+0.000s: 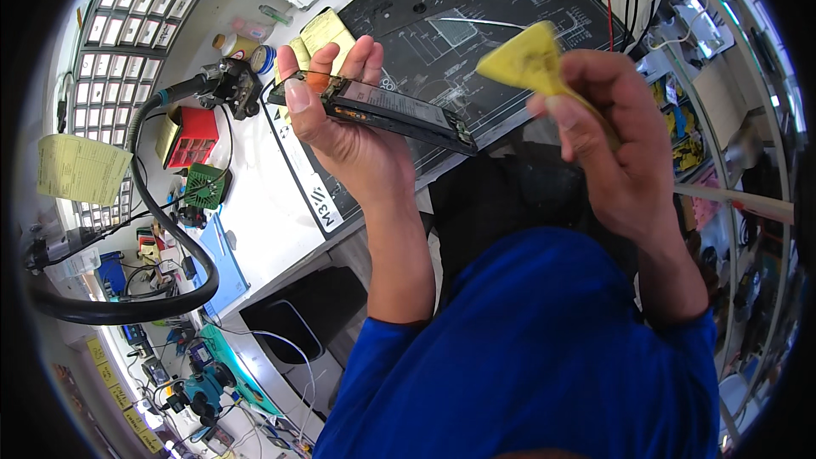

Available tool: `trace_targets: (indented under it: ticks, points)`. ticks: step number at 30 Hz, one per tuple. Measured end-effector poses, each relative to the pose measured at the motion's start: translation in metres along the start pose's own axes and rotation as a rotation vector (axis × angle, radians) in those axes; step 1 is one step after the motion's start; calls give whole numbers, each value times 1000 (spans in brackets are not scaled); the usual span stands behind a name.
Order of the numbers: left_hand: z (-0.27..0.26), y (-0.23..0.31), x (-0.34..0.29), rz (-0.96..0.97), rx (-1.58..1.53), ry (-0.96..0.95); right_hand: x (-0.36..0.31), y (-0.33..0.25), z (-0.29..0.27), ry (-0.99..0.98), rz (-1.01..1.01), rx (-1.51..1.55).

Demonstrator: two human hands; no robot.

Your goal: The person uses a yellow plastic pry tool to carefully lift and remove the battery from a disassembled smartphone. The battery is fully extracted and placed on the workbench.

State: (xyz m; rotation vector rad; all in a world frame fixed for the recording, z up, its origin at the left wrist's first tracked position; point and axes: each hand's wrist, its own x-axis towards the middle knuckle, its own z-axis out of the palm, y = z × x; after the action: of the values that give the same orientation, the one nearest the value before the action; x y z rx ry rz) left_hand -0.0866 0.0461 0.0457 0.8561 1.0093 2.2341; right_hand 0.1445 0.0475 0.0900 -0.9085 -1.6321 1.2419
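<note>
My left hand (357,132) is closed round a black smartphone (391,109) and holds it tilted above the front edge of the bench. The phone's cover is off, so the battery and some inner parts show. To the right, my right hand (608,132) grips a yellow fan-shaped tool (523,59) by its narrow end, fingers wrapped round it. The tool's wide end points toward the phone without touching it, and its face carries dark smudges. Whether it is a scraper or a brush, I cannot tell.
A dark printed work mat (476,13) covers the bench. A black flexible arm with a clamp (234,85) curves in from the left. Bottles (234,44), a yellow notepad (327,31) and a red box (195,136) stand at left. Metal shelving (735,200) rises at right.
</note>
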Motion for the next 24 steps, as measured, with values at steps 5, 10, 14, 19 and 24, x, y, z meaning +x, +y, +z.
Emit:
trace_targets:
  ticks: [5,10,14,19,24]
  points:
    - [15,10,-6,2,13,33,8,10,12,-186,-43,-88]
    - [20,12,-12,16,-18,-27,31,14,13,-341,-79,-174]
    - [19,12,-17,-3,-38,-56,42,10,9,-436,-54,-266]
    - [35,7,-30,-82,-41,30,46,18,12,-478,-116,-257]
    - [37,0,-34,-109,-65,54,46,3,15,-513,21,-232]
